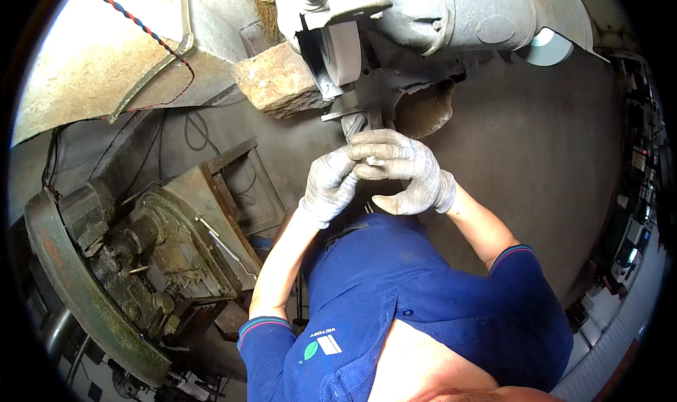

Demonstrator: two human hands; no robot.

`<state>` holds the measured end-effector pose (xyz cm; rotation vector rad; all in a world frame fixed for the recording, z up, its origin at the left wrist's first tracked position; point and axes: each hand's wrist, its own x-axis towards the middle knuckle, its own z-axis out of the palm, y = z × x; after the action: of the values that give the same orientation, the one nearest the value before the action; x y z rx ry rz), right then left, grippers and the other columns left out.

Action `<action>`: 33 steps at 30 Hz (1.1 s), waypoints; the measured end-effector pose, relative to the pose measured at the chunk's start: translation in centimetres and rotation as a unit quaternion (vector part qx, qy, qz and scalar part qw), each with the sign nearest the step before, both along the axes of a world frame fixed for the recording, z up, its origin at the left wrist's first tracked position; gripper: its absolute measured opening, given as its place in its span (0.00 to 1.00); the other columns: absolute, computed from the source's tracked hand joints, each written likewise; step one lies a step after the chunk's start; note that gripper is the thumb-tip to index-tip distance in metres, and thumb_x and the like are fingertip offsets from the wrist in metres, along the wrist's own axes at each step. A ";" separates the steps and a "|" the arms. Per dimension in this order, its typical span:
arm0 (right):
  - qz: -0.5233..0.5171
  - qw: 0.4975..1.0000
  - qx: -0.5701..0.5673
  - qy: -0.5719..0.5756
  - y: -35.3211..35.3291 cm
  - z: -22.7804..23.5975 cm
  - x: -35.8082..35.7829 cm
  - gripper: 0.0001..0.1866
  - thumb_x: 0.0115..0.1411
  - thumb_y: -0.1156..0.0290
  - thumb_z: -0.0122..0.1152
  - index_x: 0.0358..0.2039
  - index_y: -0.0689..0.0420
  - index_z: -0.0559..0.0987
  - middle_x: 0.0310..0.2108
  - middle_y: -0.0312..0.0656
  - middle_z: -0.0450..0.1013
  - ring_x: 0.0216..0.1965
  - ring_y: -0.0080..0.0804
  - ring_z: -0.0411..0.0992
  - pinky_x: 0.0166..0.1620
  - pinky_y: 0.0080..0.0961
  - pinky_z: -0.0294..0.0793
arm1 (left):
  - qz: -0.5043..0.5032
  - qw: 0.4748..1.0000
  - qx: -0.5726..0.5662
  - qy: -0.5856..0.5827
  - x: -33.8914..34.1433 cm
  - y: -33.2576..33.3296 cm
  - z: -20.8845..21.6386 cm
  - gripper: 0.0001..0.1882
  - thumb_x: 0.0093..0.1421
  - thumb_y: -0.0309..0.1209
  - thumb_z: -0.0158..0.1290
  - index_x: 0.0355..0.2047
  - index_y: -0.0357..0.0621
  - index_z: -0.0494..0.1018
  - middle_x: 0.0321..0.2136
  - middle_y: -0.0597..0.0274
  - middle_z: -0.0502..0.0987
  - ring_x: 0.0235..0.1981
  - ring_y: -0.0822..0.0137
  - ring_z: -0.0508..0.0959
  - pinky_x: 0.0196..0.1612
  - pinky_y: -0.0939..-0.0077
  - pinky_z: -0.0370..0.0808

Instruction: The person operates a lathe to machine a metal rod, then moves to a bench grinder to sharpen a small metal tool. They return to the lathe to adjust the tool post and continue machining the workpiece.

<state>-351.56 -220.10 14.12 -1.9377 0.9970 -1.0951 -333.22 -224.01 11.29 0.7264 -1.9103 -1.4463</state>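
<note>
Both of my hands wear pale knitted work gloves and meet just below a bench grinder's wheel [344, 53]. My left hand [330, 185] is closed, its fingertips pinching a small grey metal piece [355, 125] whose shiny end shows above the gloves. From the other side my right hand [407, 168] closes on the same piece, its fingers overlapping the left fingertips and its thumb lower down and apart. The piece reaches up to the metal tool rest [341, 113] under the wheel. Most of it is hidden by the gloves, so I cannot tell its full shape.
A rough stone block [276, 80] sits left of the wheel. The grinder's grey housing [486, 10] stretches right, with a second wheel [546, 48] beyond. A jagged-edged hole [425, 109] lies beneath it. Greasy old machinery [141, 247] and a twisted red-and-blue wire [134, 22] are at left.
</note>
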 end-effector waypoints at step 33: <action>0.046 0.997 -0.047 0.032 -1.0 0.5 -0.2 0.23 0.42 0.67 0.67 0.42 0.56 0.77 0.50 0.43 0.69 0.53 0.47 0.65 0.53 0.40 0.66 | 0.015 0.986 -0.163 -0.013 -0.1 -1.4 0.9 0.14 0.48 0.23 0.49 0.38 0.41 0.73 0.35 0.48 0.75 0.40 0.48 0.75 0.46 0.61 0.72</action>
<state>-351.76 -221.09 14.60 -2.0842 0.8938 -1.0502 -333.30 -225.44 12.22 0.6160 -2.0803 -1.0722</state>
